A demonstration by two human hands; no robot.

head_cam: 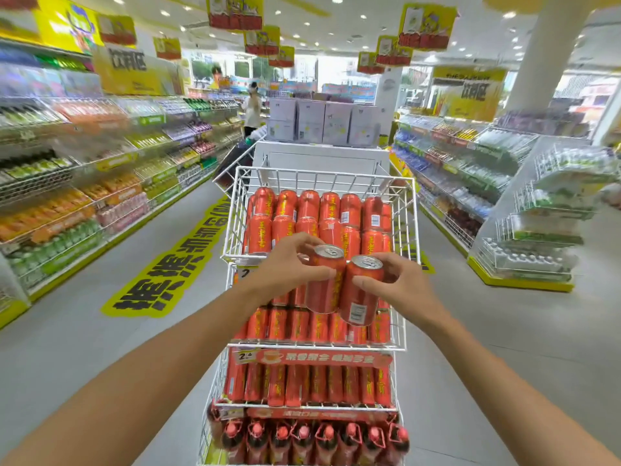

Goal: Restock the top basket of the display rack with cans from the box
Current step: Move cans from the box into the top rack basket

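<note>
Down the middle of a shop aisle, long drinks shelves [84,183] fill the 9 o'clock side and more shelves [470,169] sit over at 3 o'clock, with a big yellow floor sticker [168,264] at about 8. Running from dead centre down to 6 o'clock is the white wire display rack [312,358], with its lower tiers packed with red cans and a row of bottles [302,438] at the very bottom. The top basket [322,174] is smack in the centre, tipped toward the camera. The stocked cans [309,210] show as two rows toward its 12 o'clock end. Just below centre, both arms reach in. The left hand [289,267] is wrapped round the left can [324,284] from its 9 o'clock side, and the right hand [400,280] is wrapped round the right can [361,290] from 3 o'clock. The two cans touch side by side, roughly upright with silver tops showing, at the basket's front rim. Can't tell if they're inside it or just in front.
</note>
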